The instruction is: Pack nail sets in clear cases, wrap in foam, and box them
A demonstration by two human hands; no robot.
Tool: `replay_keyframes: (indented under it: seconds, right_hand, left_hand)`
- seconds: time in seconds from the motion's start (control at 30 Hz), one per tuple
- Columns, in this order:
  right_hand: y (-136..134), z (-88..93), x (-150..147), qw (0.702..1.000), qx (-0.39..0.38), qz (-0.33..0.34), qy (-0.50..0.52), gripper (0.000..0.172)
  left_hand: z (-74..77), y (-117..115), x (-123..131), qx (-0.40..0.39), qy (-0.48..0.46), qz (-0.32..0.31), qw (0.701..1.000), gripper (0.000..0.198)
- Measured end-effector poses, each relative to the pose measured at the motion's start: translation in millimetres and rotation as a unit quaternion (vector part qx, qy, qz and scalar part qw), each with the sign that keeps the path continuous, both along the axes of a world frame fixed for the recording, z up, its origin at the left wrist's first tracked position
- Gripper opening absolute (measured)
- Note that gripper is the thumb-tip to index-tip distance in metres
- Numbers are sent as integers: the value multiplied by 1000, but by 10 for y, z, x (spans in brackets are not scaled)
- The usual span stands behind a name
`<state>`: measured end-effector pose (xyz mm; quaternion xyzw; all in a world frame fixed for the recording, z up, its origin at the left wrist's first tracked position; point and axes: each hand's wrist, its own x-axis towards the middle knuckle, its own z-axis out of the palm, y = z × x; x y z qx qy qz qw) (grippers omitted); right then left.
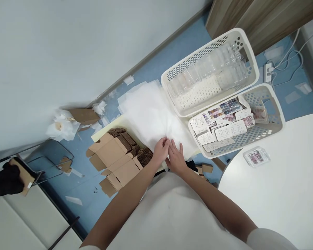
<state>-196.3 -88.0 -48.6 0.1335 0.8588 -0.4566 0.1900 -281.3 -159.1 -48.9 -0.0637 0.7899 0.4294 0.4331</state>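
Observation:
A stack of thin white sheets (151,111) lies in front of me; whether they are foam or tissue I cannot tell. At its near edge, my left hand (160,151) has thumb and fingers pinched together on a sheet. My right hand (176,159) rests beside it, its fingers stretched out over the white sheets. The fingertips of both hands come close together. Just left of the hands lie flat-folded brown cardboard boxes (120,156), bundled in rows.
One white basket (206,100) holds clear plastic trays. A nearer basket (273,121) contains cards and packs of press-on nails. On the round white table (284,184) sits a clear nail case (257,157). A power strip (268,72) and paper scraps are on the blue floor.

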Motion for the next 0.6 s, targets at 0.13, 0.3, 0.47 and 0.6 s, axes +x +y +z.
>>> replay_keyframes:
  seconds: [0.13,0.3,0.47,0.6]
  right_hand:
    - [19,73,-27,998,16,-9,55,54]
    - [123,134,-59,983,15,-161,87,41]
    - [146,246,-65,977,-41,-186,101,23]
    - [124,466,15,982,20,-161,93,18]
  left_hand:
    - [-43,-59,-41,-3,-5,79,997,27]
    - [101,-142,-1,-3,62,39,997,23]
    - [323,-233,161,85,53,9,995,26]
    - [464,-352,333,177,-26,5,984,43]
